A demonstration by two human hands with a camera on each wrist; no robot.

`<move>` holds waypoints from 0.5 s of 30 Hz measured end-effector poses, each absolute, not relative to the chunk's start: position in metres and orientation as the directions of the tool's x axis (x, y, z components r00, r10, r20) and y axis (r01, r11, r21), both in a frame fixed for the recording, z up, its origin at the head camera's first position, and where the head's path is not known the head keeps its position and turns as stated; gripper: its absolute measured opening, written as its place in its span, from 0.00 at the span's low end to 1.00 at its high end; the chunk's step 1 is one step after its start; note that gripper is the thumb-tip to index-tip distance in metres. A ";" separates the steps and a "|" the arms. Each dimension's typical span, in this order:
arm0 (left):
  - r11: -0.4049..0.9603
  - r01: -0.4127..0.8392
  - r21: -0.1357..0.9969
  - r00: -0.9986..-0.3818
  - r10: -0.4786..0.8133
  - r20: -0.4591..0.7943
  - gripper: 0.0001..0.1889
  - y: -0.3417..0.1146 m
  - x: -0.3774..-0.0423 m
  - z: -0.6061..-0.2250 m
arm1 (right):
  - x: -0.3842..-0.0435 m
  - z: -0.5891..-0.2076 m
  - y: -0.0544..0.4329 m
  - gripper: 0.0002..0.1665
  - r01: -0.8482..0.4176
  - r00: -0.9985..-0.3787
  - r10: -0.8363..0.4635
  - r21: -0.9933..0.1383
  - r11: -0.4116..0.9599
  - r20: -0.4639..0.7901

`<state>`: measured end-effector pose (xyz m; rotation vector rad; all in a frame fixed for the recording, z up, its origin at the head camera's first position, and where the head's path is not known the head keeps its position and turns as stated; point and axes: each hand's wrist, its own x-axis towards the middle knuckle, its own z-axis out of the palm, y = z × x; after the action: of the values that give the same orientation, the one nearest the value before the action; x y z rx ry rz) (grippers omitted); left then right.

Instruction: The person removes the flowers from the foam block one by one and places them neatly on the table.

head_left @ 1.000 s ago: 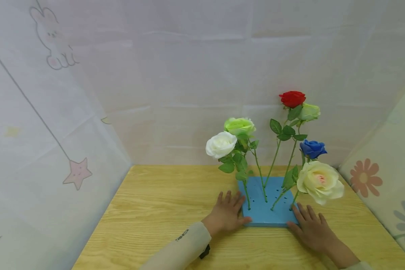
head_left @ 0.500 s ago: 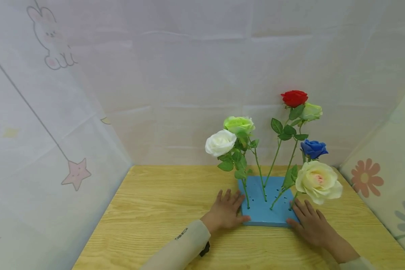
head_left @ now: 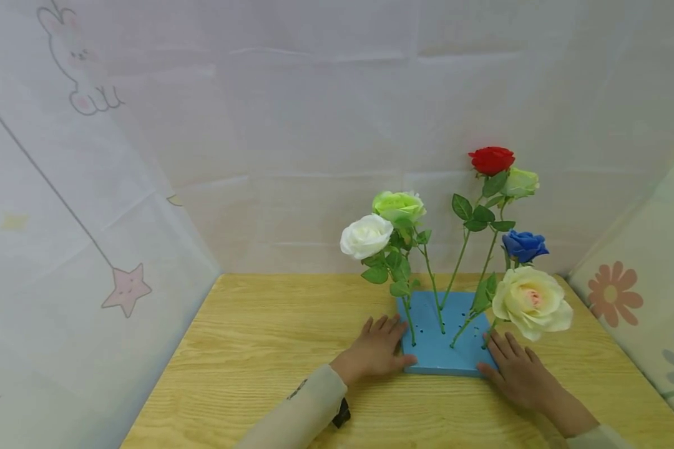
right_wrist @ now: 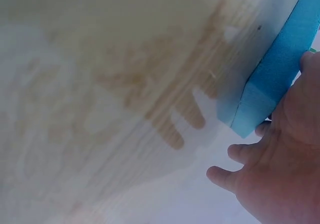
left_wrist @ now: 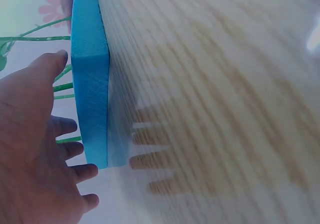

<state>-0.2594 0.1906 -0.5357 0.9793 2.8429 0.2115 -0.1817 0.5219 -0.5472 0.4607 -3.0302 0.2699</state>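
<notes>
A flat blue foam block [head_left: 444,363] with small holes lies on the table. Stuck upright in it are a white rose [head_left: 366,237], a bright green rose [head_left: 399,207], a red rose [head_left: 491,161], a pale green rose [head_left: 521,183], a blue rose [head_left: 525,246] and a large cream rose [head_left: 532,299]. My left hand [head_left: 375,349] rests at the block's left edge with fingers spread, its thumb by the front left corner. At the front right corner lies my right hand [head_left: 518,369], fingers extended along that side. In both wrist views the fingers look straight.
The wooden table [head_left: 247,362] runs back to a pale cloth backdrop [head_left: 314,137] with printed figures. Cloth also stands along the left and right sides. A small black object [head_left: 341,415] shows at the left sleeve's cuff.
</notes>
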 end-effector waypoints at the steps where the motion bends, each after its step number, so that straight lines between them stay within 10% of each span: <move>1: 0.778 0.598 0.195 -0.783 0.619 -0.067 0.44 0.190 -0.259 -0.535 | -0.182 -0.547 0.522 0.44 -0.299 -0.954 -0.288 -0.165 0.940 0.087; 15: 0.688 0.560 0.461 -0.811 0.570 0.134 0.39 0.189 -0.263 -0.522 | -0.182 -0.549 0.522 0.44 -0.312 -0.948 -0.297 -0.147 0.939 0.112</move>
<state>-0.2629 0.1888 -0.5224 0.9594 2.8681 0.7733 -0.1818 0.5222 -0.5488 0.4732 -3.0062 0.2488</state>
